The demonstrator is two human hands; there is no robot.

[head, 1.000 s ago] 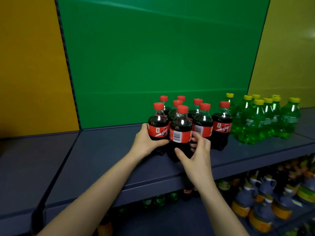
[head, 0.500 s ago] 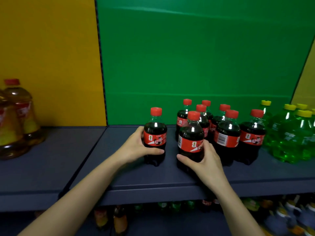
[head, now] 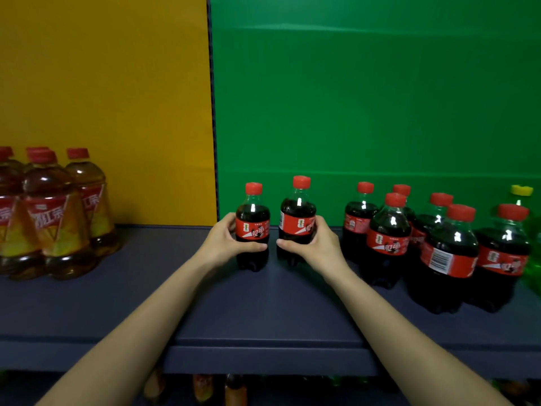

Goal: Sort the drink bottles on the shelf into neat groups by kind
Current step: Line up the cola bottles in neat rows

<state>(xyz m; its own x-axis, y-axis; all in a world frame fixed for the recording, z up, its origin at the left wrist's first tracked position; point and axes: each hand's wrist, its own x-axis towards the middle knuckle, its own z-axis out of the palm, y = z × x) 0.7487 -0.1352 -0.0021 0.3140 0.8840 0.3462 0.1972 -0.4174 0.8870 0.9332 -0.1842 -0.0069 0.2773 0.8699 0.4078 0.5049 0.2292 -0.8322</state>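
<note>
Two bare arms reach up from the bottom over the front edge of the flat dark blue shelf [head: 263, 317]. Under the shelf some bottles [head: 234, 388] show, too dark to tell what kind.

Farther in, the left hand [head: 224, 244] holds a small clear plastic cola bottle with a red cap and red label [head: 253, 230]. Its thumb lies across the front just under the label, and its fingers curl round the back. The right hand [head: 317, 247] holds a second small cola bottle of the same kind [head: 297, 218] in the same way, thumb low across the front and fingers wrapped round the right side. The two bottles are just beside each other with a thin gap between them, near the middle of the shelf.

To the right stands a bunch of more red-capped cola bottles [head: 388, 238], close together. At the far right edge is a bright green bottle with a yellow cap [head: 534, 259]. Well apart on the left stand big brown tea bottles with red caps [head: 55, 218].

Behind it all are a yellow back wall [head: 102, 83] and a green back wall [head: 374, 98].
</note>
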